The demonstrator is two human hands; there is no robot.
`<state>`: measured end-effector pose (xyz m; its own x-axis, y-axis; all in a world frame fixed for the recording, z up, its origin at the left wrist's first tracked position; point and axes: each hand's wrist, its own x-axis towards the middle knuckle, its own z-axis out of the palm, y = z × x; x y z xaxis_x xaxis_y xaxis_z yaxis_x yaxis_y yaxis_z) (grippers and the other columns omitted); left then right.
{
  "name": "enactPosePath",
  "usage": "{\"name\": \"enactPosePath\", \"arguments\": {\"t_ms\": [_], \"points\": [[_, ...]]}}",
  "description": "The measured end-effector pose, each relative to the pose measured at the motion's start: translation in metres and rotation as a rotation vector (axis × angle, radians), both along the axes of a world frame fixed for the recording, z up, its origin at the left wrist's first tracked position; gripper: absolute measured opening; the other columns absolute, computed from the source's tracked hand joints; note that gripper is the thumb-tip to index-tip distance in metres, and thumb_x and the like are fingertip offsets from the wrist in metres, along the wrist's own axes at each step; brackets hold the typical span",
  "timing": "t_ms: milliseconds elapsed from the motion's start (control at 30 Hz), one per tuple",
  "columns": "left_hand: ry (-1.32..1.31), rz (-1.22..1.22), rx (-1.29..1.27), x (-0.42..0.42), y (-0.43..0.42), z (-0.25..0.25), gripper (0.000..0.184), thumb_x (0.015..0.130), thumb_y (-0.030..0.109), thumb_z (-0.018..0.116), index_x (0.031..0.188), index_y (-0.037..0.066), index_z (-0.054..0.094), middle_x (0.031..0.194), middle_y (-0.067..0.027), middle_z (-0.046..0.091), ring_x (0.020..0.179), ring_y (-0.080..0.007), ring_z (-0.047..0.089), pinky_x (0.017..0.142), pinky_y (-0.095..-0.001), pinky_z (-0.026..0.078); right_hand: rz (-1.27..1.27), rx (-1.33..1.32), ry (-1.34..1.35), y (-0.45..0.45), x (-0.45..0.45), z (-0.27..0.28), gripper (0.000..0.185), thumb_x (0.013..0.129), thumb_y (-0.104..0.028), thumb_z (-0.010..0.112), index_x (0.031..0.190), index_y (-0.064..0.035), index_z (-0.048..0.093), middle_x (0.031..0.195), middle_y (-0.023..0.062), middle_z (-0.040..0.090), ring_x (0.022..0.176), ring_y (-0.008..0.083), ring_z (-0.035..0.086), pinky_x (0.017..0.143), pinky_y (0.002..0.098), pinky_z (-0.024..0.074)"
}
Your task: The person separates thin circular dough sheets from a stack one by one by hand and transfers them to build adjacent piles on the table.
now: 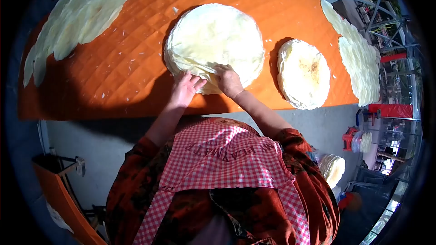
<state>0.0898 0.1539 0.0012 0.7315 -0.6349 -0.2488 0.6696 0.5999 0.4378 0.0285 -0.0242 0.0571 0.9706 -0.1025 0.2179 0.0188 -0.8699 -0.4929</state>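
A tall stack of thin, pale round sheets lies on the orange quilted table cover. At its near left edge is my left hand, palm turned up, fingers apart and their tips against the lower edge of the sheets. My right hand is at the near edge, a little right of it, its fingers bent and closed on the folded edge of the top sheet. To the right sits a smaller stack with a browned spot on top.
Overlapping pale sheets spread over the table's far left, and more along its right end. Small flakes dot the cover. Below the table's right side is another stack. An orange-sided frame stands at the lower left.
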Motion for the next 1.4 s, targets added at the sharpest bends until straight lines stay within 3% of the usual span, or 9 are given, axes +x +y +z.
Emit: {"name": "enactPosePath", "arguments": {"t_ms": [267,567,733,900,1100,1133,1167,1200,1400], "points": [[0.038,-0.008,0.061,0.000,0.004,0.016,0.038,0.082,-0.006,0.051,0.114,0.012,0.042,0.101,-0.0068,0.055,0.093,-0.0204,0.057,0.084,-0.0465,0.053,0.035,0.015,0.093,-0.008,0.000,-0.007,0.034,0.076,-0.010,0.059,0.110,-0.0051,0.061,0.114,0.0157,0.060,0.101,0.0338,0.056,0.085,0.0381,0.0484],[0.056,0.094,0.575,-0.001,-0.021,0.006,0.041,0.081,0.000,0.060,0.115,0.013,0.041,0.105,-0.0075,0.054,0.090,-0.0201,0.058,0.063,-0.0340,0.055,0.114,-0.107,0.026,-0.011,-0.006,-0.023,0.040,0.077,-0.009,0.057,0.116,-0.0016,0.056,0.123,0.0147,0.054,0.112,0.0320,0.051,0.094,0.0368,0.0439],[0.038,0.080,0.463,0.002,-0.022,-0.004,0.043,0.082,0.003,0.063,0.117,0.014,0.040,0.104,-0.0067,0.053,0.076,-0.0164,0.058,0.043,-0.0259,0.046,0.087,-0.131,0.000,0.012,-0.008,-0.007,0.046,0.078,-0.018,0.061,0.119,0.0001,0.052,0.116,0.0181,0.058,0.108,0.0328,0.054,0.088,0.0363,0.0473],[0.015,0.112,0.562,-0.002,-0.024,0.002,0.040,0.084,0.005,0.062,0.117,0.015,0.041,0.109,-0.0066,0.054,0.084,-0.0191,0.059,0.052,-0.0320,0.051,-0.043,-0.041,0.076,0.015,-0.003,-0.016,0.058,0.075,-0.029,0.066,0.122,-0.0002,0.049,0.107,0.0166,0.061,0.099,0.0326,0.059,0.080,0.0380,0.0492],[0.060,0.015,0.751,0.007,-0.027,-0.022,0.033,0.087,0.010,0.058,0.116,0.013,0.044,0.106,-0.0064,0.058,0.089,-0.0229,0.061,0.062,-0.0399,0.055,-0.112,-0.243,0.080,-0.084,0.080,-0.049,0.016,0.077,-0.013,0.054,0.085,-0.0039,0.065,0.079,0.0197,0.064,0.072,0.0353,0.064,0.066,0.0473,0.0496],[-0.106,0.061,0.834,0.014,-0.030,-0.051,0.034,0.087,0.007,0.053,0.120,0.008,0.044,0.102,-0.0084,0.060,0.087,-0.0243,0.062,0.060,-0.0398,0.055,0.017,-0.097,-0.296,-0.126,0.101,0.016,0.017,0.077,-0.014,0.054,0.082,-0.0022,0.066,0.078,0.0205,0.064,0.071,0.0359,0.064,0.067,0.0478,0.0496],[-0.009,0.090,0.732,0.013,-0.030,-0.044,0.038,0.087,0.004,0.051,0.125,0.006,0.043,0.108,-0.0115,0.057,0.091,-0.0264,0.061,0.062,-0.0403,0.056,-0.131,-0.164,0.270,-0.143,0.131,0.093,0.017,0.077,-0.014,0.054,0.082,-0.0028,0.067,0.081,0.0215,0.065,0.074,0.0378,0.064,0.069,0.0480,0.0494],[-0.033,0.060,0.669,0.012,-0.026,-0.019,0.040,0.087,0.004,0.051,0.127,0.006,0.042,0.111,-0.0128,0.055,0.093,-0.0279,0.061,0.060,-0.0400,0.056,-0.098,-0.212,0.026,-0.142,0.135,0.156,0.019,0.076,-0.015,0.055,0.086,-0.0050,0.067,0.084,0.0204,0.066,0.077,0.0367,0.064,0.069,0.0467,0.0494],[0.068,0.053,0.637,0.006,-0.023,0.019,0.043,0.088,0.005,0.049,0.129,0.006,0.038,0.114,-0.0137,0.053,0.093,-0.0305,0.061,0.047,-0.0354,0.056,0.100,-0.575,-0.371,-0.135,0.138,0.261,0.017,0.076,-0.020,0.063,0.083,-0.0048,0.067,0.074,0.0202,0.062,0.068,0.0366,0.062,0.060,0.0418,0.0493]]}}
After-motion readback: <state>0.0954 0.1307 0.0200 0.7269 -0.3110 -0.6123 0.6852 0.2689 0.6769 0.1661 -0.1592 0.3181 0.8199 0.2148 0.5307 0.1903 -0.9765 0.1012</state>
